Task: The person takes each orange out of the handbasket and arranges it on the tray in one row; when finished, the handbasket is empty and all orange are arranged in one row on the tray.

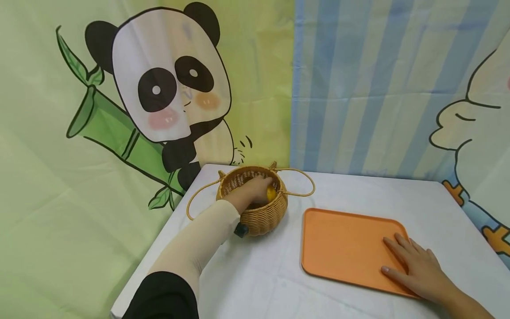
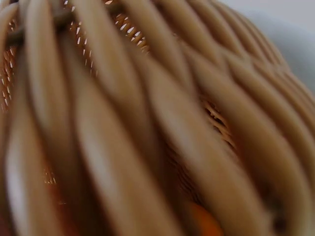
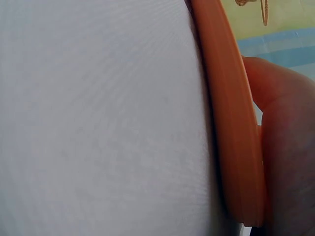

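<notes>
My left hand reaches down inside a round woven wicker basket. Right beside its fingers lies a rounded yellow-orange thing, mostly hidden by the hand and the basket. I cannot tell whether the fingers grip it. Through the weave in the left wrist view, part of an orange thing shows. My right hand rests on the right edge of a flat orange tray, fingers spread over its surface. In the right wrist view the tray's rim lies beside the hand.
A white cloth covers the table. Thin looped handles stick out from both sides of the basket. Behind the table hangs a printed curtain with a panda and blue stripes. A small dark device sits at the left wrist.
</notes>
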Action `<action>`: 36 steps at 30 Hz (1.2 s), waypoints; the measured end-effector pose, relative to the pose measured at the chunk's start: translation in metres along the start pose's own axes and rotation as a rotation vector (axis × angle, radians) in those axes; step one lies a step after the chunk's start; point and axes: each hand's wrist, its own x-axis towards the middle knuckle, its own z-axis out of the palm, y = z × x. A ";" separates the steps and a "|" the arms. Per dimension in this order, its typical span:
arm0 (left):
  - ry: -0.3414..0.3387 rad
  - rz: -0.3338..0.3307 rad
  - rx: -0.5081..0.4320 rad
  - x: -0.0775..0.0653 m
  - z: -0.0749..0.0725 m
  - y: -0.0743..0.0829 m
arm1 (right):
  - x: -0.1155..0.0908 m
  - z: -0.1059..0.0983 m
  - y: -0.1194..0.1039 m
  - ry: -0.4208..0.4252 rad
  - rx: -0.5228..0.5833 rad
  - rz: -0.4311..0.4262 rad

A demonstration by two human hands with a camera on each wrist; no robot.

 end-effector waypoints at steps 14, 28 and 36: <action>-0.071 -0.069 -0.338 0.006 0.000 -0.008 | -0.001 -0.002 -0.007 0.007 0.004 -0.006; -0.206 -0.166 -0.648 0.006 -0.005 -0.012 | 0.001 -0.003 -0.005 0.015 -0.002 -0.004; -0.202 -0.156 -0.729 0.009 -0.005 -0.011 | 0.000 0.001 -0.001 0.011 0.016 0.007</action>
